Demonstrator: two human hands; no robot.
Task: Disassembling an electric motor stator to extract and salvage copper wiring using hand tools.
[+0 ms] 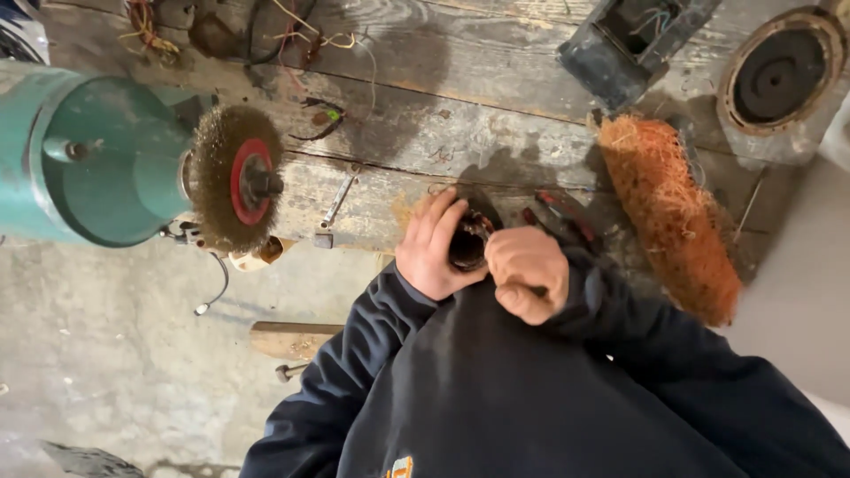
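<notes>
My left hand (431, 248) wraps around a dark, rusty cylindrical part (467, 241), holding it close to my chest above the edge of a worn wooden bench (425, 133). My right hand (527, 273) is closed in a fist just right of the part and touches its rim. It seems to grip a small tool, mostly hidden inside the fist. Dark sweatshirt sleeves cover both arms.
A teal bench grinder (88, 159) with a wire brush wheel (235, 177) stands at the left. On the bench lie a small wrench (335, 205), red-handled pliers (567, 211), an orange bundle of copper wire (673, 212), a dark open box (624, 44), a round metal housing (779, 71) and loose wires (292, 35).
</notes>
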